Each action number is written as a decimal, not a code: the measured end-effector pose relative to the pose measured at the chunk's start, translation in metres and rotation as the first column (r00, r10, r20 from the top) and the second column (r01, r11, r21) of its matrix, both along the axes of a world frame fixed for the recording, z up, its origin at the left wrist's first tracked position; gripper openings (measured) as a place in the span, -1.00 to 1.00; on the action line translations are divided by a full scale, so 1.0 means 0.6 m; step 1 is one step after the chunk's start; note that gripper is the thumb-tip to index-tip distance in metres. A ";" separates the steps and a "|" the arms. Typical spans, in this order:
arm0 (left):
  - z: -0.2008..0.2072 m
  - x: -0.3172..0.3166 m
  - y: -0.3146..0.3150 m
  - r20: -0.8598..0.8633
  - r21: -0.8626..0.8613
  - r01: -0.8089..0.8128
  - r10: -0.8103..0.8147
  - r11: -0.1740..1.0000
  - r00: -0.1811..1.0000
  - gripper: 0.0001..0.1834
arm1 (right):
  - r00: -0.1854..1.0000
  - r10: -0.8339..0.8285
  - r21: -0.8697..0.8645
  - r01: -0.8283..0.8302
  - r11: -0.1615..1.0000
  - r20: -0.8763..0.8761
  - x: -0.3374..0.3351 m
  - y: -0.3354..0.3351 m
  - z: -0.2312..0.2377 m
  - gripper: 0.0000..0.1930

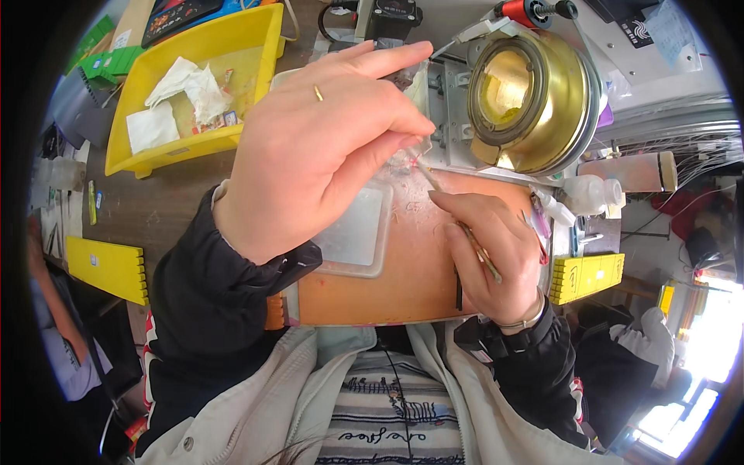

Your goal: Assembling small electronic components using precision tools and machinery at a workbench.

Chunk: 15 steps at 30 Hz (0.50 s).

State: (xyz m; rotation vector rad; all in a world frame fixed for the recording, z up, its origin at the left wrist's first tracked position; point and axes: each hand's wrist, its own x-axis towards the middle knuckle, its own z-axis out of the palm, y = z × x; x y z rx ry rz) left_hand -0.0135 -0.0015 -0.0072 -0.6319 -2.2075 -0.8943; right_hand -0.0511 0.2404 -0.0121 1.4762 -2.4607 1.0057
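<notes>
My left hand (pixel 310 147) is raised at the centre, thumb and index finger pinched on a small clear piece (pixel 418 149) with a reddish spot. The fingers hide most of that piece. A tiny golden sliver (pixel 318 93) lies on the back of this hand. My right hand (pixel 496 256), lower and to the right, grips a slim, pen-like stick tool (pixel 487 260). The thin end of the tool points up at the clear piece; whether they touch I cannot tell. Below my left hand, a translucent plastic tray (pixel 380 232) rests on the orange-brown work board (pixel 418 287).
A yellow bin (pixel 186 155) with crumpled white tissues stands at the left. A round brass-coloured machine drum (pixel 535 101) rises at the back right, near a white plastic bottle (pixel 593 194). Yellow notched plates flank the board left (pixel 105 267) and right (pixel 587 277). Another person's arm (pixel 54 287) shows far left.
</notes>
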 end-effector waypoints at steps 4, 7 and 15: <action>-0.007 -0.002 0.004 0.001 -0.004 -0.032 0.032 0.999 0.999 -0.82 | 0.993 -0.023 0.073 0.014 0.997 0.115 0.003 0.003 -0.004 -0.69; -0.001 -0.001 0.007 -0.024 -0.062 -0.074 0.073 0.995 0.997 -0.82 | 0.994 -0.054 0.021 0.052 0.998 0.097 0.004 0.000 -0.002 -0.70; 0.009 0.008 0.012 0.028 -0.087 -0.151 0.154 0.985 0.988 -0.82 | 0.988 -0.069 0.090 0.057 0.994 0.142 0.011 0.003 0.000 -0.73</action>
